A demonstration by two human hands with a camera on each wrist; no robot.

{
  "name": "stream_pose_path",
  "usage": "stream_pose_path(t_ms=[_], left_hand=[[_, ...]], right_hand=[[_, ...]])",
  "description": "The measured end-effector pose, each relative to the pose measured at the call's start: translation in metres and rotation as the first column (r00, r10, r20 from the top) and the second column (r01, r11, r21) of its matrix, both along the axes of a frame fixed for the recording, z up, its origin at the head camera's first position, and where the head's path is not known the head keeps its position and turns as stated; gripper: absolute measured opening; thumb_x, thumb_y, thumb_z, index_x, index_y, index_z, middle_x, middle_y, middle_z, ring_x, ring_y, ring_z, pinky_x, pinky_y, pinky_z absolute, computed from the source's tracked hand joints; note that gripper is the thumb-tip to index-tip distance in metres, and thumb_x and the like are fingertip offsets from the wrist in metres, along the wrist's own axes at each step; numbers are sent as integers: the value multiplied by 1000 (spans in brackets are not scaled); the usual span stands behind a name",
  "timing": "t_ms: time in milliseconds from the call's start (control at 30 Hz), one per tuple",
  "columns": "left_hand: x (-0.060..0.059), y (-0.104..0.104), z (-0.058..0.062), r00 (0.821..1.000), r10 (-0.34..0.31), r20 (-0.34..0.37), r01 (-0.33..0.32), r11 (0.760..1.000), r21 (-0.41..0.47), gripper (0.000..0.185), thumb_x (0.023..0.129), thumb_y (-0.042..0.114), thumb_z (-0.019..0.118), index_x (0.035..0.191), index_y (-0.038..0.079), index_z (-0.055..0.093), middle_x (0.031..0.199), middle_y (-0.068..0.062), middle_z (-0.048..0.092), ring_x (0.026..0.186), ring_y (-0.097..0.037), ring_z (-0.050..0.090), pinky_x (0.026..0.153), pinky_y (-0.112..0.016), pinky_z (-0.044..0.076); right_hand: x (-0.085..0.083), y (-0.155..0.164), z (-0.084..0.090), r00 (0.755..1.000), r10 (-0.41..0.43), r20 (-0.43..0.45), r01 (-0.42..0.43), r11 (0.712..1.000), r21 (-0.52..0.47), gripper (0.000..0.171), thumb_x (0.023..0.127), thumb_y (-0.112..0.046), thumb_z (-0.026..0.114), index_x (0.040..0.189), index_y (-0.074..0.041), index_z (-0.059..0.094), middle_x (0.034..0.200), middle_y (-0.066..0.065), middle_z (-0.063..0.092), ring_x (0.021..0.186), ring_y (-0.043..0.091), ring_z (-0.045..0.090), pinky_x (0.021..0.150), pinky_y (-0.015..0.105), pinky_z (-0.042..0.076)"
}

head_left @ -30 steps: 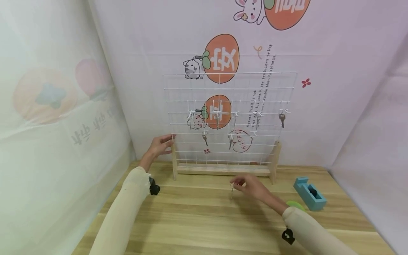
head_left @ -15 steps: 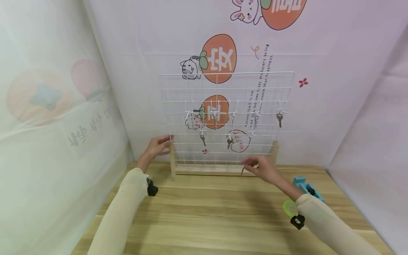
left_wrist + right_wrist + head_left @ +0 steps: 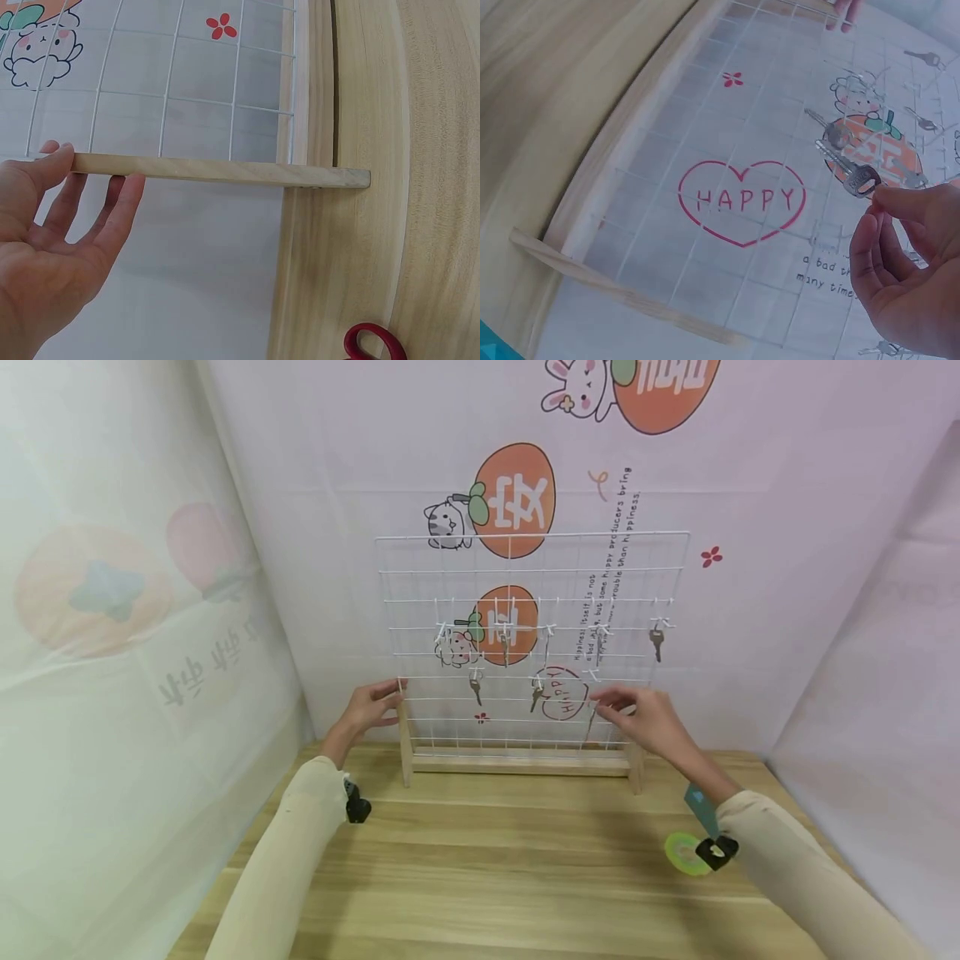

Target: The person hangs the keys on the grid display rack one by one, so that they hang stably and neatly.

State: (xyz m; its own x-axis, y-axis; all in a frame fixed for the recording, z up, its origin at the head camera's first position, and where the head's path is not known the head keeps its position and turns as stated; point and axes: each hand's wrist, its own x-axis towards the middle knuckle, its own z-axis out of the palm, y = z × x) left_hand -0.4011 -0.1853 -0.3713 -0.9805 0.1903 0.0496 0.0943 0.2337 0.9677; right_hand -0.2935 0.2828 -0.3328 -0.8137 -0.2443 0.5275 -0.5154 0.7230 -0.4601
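A white wire grid (image 3: 517, 720) stands upright in a wooden stand (image 3: 517, 765). My left hand (image 3: 370, 703) grips the stand's left upright (image 3: 217, 170) near its top, thumb on one side and fingers on the other. My right hand (image 3: 648, 718) pinches a silver key (image 3: 851, 171) by its head, the blade pointing away from the fingers. It is in front of the grid's lower right, just below a white hook (image 3: 594, 675) with no key on it. Other keys hang from hooks, among them a lower left key (image 3: 476, 688), a lower middle key (image 3: 537, 696) and an upper right key (image 3: 657, 645).
On the wooden table (image 3: 480, 868), a yellow-green ring (image 3: 686, 854) and a teal block-like holder (image 3: 701, 808) lie near my right forearm, which partly covers the holder. A red looped handle (image 3: 375, 337) shows beside the stand. A printed cloth (image 3: 337, 577) hangs behind.
My right hand has risen from low over the table, moving up and right with the key to the grid's lower right. The left hand keeps its grip on the upright.
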Motion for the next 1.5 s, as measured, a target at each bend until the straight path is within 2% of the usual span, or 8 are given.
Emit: stream_pose_path(t_ms=[167,400,600,1000,1367,1500], left_hand=[[-3,0,-2,1000,17,-3,-17,1000,-17,46,110,12,55,155,9,50,164,-14,40,141,-39,49,106,-50,54],[0,2,0,1000,16,7,-16,1000,6,46,109,13,55,154,6,49,164,-16,38,141,-41,49,106,-51,53],[0,2,-2,1000,21,11,-21,1000,-4,46,110,13,55,155,9,49,165,-15,38,141,-40,48,104,-49,55],[-3,4,-4,999,30,10,-30,1000,-7,45,109,16,56,154,12,51,164,-12,40,142,-36,49,105,-50,54],[-2,4,-4,1000,18,-4,-18,1000,8,45,109,13,55,154,9,51,164,-14,40,144,-38,46,107,-52,52],[0,4,-6,999,22,-42,-22,1000,-2,45,109,11,54,154,5,50,162,-18,41,143,-39,46,107,-53,52]], right_hand=[[-4,4,8,999,-40,-28,39,999,-20,18,94,-3,76,113,-4,77,99,14,79,87,32,75,64,18,55],[-16,7,9,993,-74,-95,69,996,-55,18,94,-1,76,112,-2,77,96,15,78,84,33,75,64,14,52],[-26,8,5,994,-80,-68,74,993,-89,18,96,-2,74,114,0,76,98,17,78,87,34,74,65,9,49],[-43,8,1,993,-95,-67,88,990,-106,17,95,0,73,112,2,76,98,20,77,88,37,74,65,6,47],[-50,12,-5,995,-91,-48,84,988,-130,20,95,-1,74,115,3,74,101,21,76,89,38,74,68,1,45],[-50,14,-8,995,-95,-23,91,988,-127,23,96,-7,75,118,1,74,102,20,77,90,35,73,69,3,47]])
